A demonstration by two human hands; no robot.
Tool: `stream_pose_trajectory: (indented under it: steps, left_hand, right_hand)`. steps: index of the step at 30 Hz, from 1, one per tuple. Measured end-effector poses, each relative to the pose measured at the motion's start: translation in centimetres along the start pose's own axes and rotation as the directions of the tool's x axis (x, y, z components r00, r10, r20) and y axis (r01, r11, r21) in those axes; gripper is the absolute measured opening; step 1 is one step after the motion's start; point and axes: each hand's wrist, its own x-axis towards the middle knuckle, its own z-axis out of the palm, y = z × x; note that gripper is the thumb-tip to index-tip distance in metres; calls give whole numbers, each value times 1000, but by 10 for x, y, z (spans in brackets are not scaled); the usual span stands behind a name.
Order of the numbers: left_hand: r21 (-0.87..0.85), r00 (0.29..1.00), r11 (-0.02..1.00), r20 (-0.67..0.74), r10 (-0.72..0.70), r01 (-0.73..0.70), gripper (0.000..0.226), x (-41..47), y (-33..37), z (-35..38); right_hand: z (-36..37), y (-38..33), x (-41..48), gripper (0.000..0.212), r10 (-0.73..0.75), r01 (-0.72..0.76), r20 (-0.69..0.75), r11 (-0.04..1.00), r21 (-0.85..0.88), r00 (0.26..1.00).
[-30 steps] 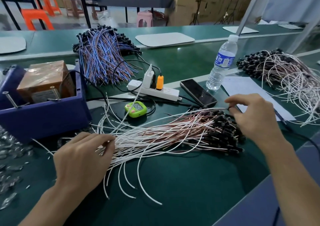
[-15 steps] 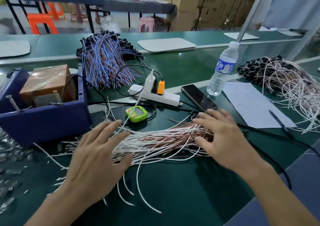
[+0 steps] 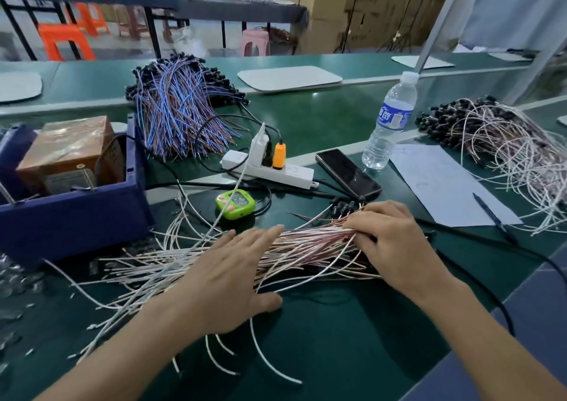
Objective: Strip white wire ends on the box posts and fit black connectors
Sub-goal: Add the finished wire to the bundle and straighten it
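— What just changed?
— Your left hand (image 3: 227, 278) let go of the white tips and now presses flat on the wire bundle (image 3: 306, 244), just right of the blue box (image 3: 76, 216). Your right hand (image 3: 395, 241) curls round the bundle's end farthest from the box.
— Meaning?
— You're likely squaring the bundle; stripping hasn't started.

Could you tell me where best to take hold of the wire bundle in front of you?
Grip the wire bundle around its middle, coming from above between the left hand and right hand. There the wires lie packed and parallel; toward the left they fan out loose, and the right end carries the black connectors.
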Motion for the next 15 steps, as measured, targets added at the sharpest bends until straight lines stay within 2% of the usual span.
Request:
stream_pose_trajectory:
  steps: [3,5,9,12,15]
  left_hand:
    - [-47,986,998,-157,-59,53,76,4,-5,5]
    - [-49,983,997,-171,-71,63,60,6,-7,7]
    - [-85,981,992,-164,-105,92,60,5,-8,10]
    - [-87,978,990,-169,-123,109,64,2,-9,12]
    - [-97,976,989,-177,-125,109,63,1,-9,13]
  right_hand:
    - [8,-3,-4,23,-104,91,-79,984,-155,991]
    - [6,-2,-4,21,-133,96,-165,972,-214,977]
    - [1,-2,-2,23,-178,95,-260,949,-302,949]
    - [3,-1,-2,23,-164,89,-195,935,-344,967]
    - [8,-2,-5,34,-26,24,-4,966,-256,1000]
